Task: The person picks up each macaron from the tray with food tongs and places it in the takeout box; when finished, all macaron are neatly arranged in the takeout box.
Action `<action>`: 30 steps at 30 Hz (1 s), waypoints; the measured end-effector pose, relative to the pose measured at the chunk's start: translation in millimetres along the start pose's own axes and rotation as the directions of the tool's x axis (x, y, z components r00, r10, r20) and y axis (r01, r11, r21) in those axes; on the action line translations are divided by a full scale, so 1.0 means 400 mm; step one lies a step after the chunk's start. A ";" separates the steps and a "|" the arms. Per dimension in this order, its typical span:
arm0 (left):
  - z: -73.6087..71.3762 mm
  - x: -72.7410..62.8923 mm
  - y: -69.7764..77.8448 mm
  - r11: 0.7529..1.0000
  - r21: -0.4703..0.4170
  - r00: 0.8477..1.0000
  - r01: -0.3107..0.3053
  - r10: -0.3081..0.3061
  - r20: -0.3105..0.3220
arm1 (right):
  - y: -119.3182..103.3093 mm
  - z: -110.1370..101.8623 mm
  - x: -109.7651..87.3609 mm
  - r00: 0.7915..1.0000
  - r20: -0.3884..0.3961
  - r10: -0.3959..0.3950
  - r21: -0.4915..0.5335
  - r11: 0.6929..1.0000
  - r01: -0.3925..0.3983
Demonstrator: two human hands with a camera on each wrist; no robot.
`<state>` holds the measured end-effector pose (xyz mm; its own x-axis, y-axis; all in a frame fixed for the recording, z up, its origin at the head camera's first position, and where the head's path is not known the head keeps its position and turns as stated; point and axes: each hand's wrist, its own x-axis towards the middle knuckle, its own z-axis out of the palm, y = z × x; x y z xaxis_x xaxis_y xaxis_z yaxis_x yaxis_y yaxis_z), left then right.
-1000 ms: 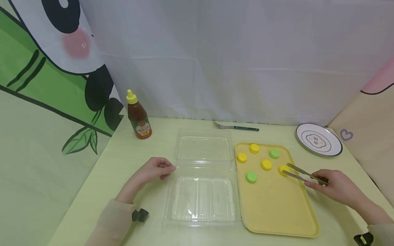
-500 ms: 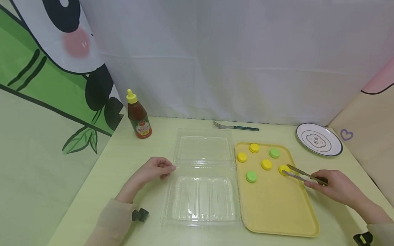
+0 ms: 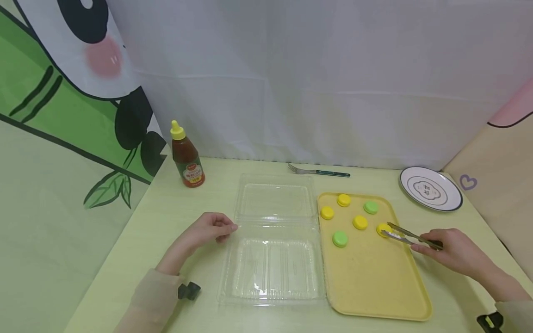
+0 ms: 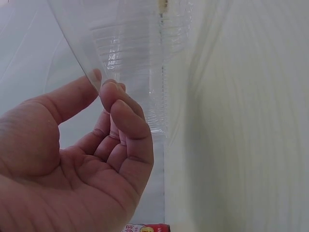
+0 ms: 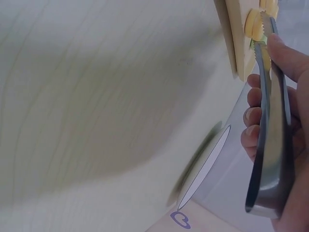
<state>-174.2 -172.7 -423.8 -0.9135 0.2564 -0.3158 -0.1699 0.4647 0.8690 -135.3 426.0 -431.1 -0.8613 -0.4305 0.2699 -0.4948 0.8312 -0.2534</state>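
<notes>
My left hand (image 3: 210, 229) pinches the left edge of a clear plastic clamshell container (image 3: 272, 263) between thumb and fingers, as the left wrist view (image 4: 101, 130) shows. The container lies unfolded, its lid half (image 3: 275, 199) toward the back. With my right hand (image 3: 451, 249) I grip a pair of metal tongs (image 5: 273, 159), thumb on one side and fingers curled on the other. The serrated tong tips stand either side of a yellow macaron (image 3: 383, 230) near the right rim of a yellow tray (image 3: 374, 286). Other yellow macarons (image 3: 360, 222) and two green macarons (image 3: 340, 239) lie on the tray.
At the back left stands a red sauce bottle (image 3: 189, 159) with a yellow cap. A fork (image 3: 320, 171) with a dark green handle lies behind the tray. The white plate (image 3: 430, 189) sits at the back right, by the side panel. A white cloth (image 3: 266, 92) hangs behind the table.
The tong tips have drawn slightly closer together around the yellow macaron. My left hand and the container stay where they were.
</notes>
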 end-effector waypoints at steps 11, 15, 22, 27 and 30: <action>0.002 -0.002 0.004 1.000 0.002 1.000 -0.019 0.019 0.001 | -0.008 -0.005 0.007 0.999 -0.034 -0.042 0.010 0.999 0.042; 0.002 -0.002 0.005 1.000 0.007 1.000 -0.020 0.020 0.000 | -0.014 -0.014 0.014 0.998 -0.045 -0.046 0.004 0.999 0.046; 0.000 -0.004 0.005 1.000 0.000 1.000 -0.023 0.023 0.002 | -0.026 -0.032 0.034 0.996 -0.055 -0.075 -0.016 0.997 0.074; 0.001 -0.006 0.006 1.000 -0.008 1.000 -0.021 0.021 0.005 | -0.038 -0.044 0.055 0.992 -0.070 -0.103 -0.031 0.994 0.101; 0.000 -0.006 0.008 1.000 -0.012 1.000 -0.025 0.025 0.008 | -0.050 -0.051 0.070 0.990 -0.073 -0.122 -0.030 0.992 0.120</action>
<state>-172.3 -171.7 -420.4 -0.9143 0.2749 -0.2973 -0.1520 0.4476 0.8812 -147.3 404.5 -399.4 -0.7836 -0.5023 0.3657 -0.5913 0.7836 -0.1907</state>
